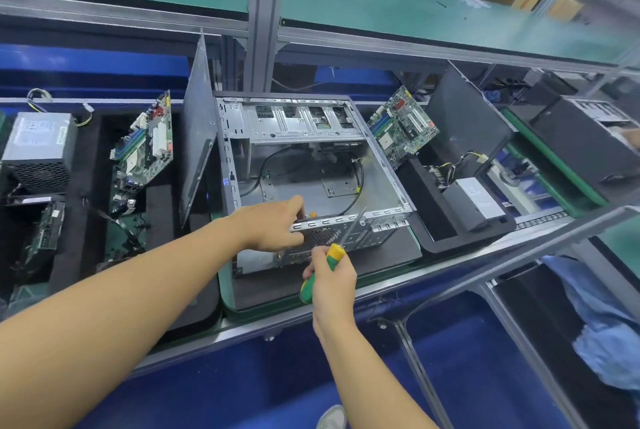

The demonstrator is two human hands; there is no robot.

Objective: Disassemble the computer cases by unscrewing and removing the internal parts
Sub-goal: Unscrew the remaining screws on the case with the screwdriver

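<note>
The case [313, 165] lies open-side up on the line; the left hand [273, 224] pinches its near rim to steady it, while the right hand [332, 276] fist-grips the screwdriver [323, 271], tip toward that rim.

I see my left hand [273, 224] gripping the near rim of the open computer case [311, 165], fingers curled over the metal edge. Just beside it, nearer me, my right hand [330, 278] wraps the green-and-yellow screwdriver [323, 271], its shaft angled up toward that rim.
</note>
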